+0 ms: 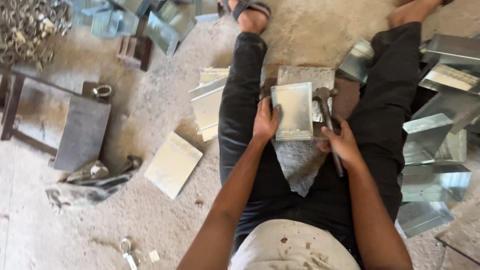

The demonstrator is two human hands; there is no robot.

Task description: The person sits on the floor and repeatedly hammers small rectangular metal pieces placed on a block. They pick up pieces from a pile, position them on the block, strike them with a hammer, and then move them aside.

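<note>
I sit on the floor with my legs spread, in black trousers. My left hand [265, 121] grips the left edge of a small rectangular sheet-metal tray [295, 111] that lies between my legs on a flat metal block [309, 76]. My right hand [341, 144] is shut on the handle of a hammer [326, 102]. The hammer's head rests at the tray's right edge.
Folded sheet-metal pieces [434, 150] are piled to my right. Flat metal sheets [173, 164] lie on the concrete floor to the left, with more pieces [208, 102] beside my left leg. A dark metal stand [81, 132], scrap, and a heap of metal rings [27, 25] sit at the far left.
</note>
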